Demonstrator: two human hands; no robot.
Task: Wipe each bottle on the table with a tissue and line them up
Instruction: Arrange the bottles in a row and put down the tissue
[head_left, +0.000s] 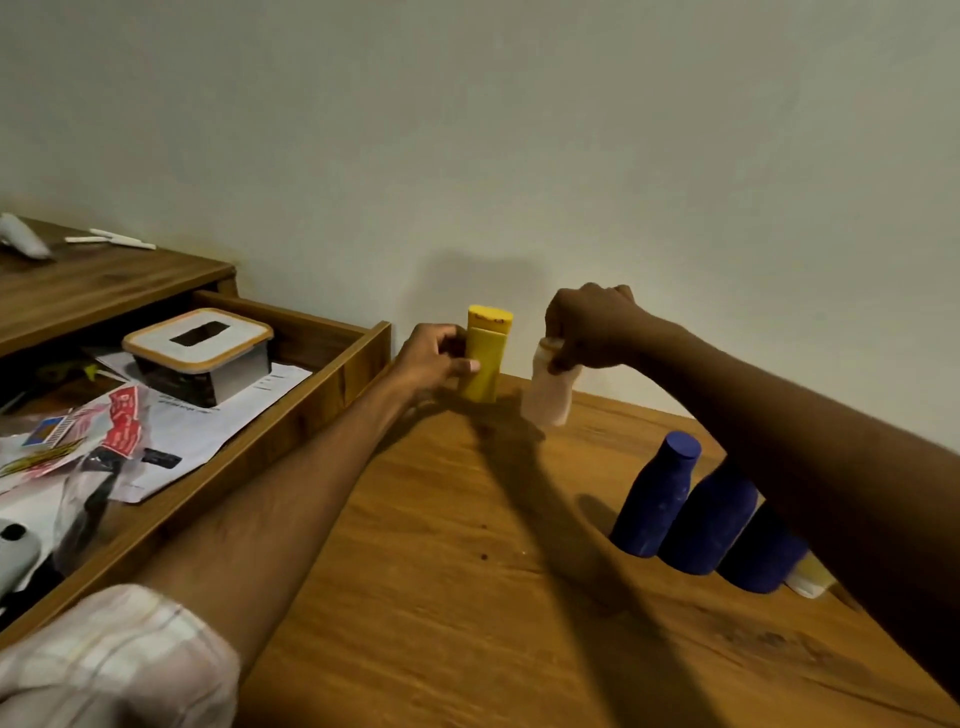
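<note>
A yellow bottle (485, 358) stands upright at the far side of the wooden table (467, 597), close to the wall. My left hand (431, 358) grips its side. Just to its right, my right hand (592, 327) pinches the top of a small white bottle (548, 395) and holds it near the table top; whether it touches the wood is unclear. Three dark blue bottles (657, 499) stand in a close row at the right, partly hidden by my right forearm. A yellow and white item (810, 577) peeks out behind them. No tissue is visible in either hand.
An open drawer (332, 374) at the left holds a tissue box (200, 353) with a slot lid, papers and packets. A higher wooden shelf (104, 280) at far left carries small white objects. The wall runs right behind the table.
</note>
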